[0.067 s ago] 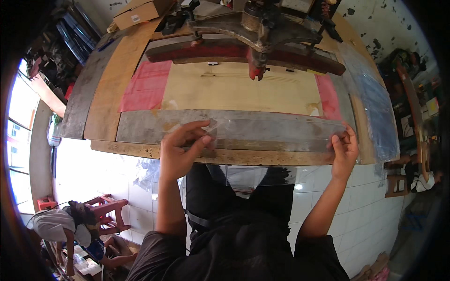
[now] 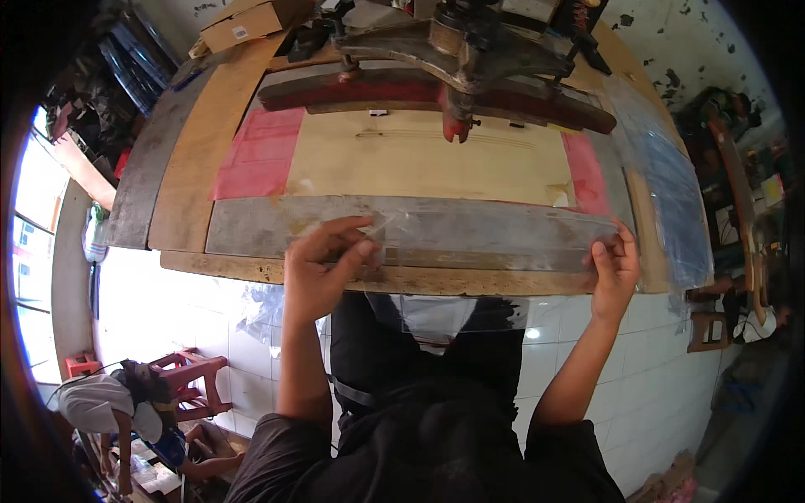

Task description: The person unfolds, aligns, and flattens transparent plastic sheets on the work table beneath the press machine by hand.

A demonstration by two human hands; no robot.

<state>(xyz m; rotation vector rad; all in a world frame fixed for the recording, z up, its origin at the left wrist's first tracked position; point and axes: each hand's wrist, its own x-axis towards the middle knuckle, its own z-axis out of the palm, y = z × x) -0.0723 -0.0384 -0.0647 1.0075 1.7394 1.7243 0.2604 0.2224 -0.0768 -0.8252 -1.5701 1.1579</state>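
left hand point(image 2: 323, 272) and right hand point(image 2: 615, 268), fingers closed in pinches on opposite edges of a clear plastic sheet point(image 2: 470, 243), hold it stretched flat over the near rail of the table point(image 2: 251, 268), its lower edge overhanging.

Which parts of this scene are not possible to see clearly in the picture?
- Head view: the clear plastic sheet between the left hand and right hand; its edges fade into glare.
- Left fingertips: whether they pinch the sheet is unclear.
- Press head: top cut off by the picture's edge.
- Person at lower left: small, distorted.
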